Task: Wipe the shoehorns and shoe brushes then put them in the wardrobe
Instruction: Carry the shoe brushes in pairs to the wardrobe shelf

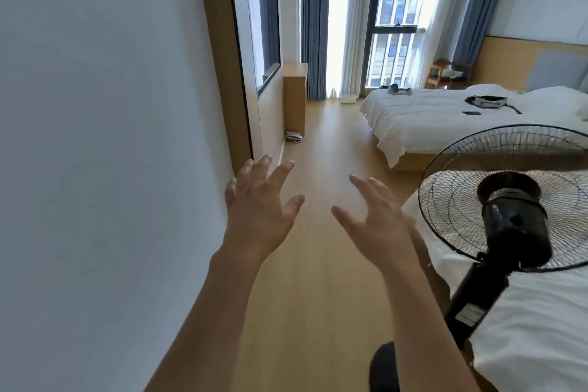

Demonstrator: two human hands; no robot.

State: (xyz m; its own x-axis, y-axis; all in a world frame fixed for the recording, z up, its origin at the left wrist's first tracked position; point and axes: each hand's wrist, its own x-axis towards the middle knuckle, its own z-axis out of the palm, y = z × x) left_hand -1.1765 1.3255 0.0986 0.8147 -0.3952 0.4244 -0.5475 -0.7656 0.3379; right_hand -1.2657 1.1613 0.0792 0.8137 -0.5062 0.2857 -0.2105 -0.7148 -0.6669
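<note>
My left hand (259, 200) and my right hand (375, 216) are both held out in front of me over the wooden floor (324, 143), fingers spread, holding nothing. No shoehorn, shoe brush or cloth shows in this view. No wardrobe is plainly in view either. My left hand is close to the white wall (111, 137) and a wooden frame edge (222, 57).
A black standing fan (509, 223) rises close on my right, in front of a white bed (541, 328). A second white bed (445, 118) lies further back with a bag on it. A low wooden cabinet (294, 102) stands on the left by the curtained window (394, 19).
</note>
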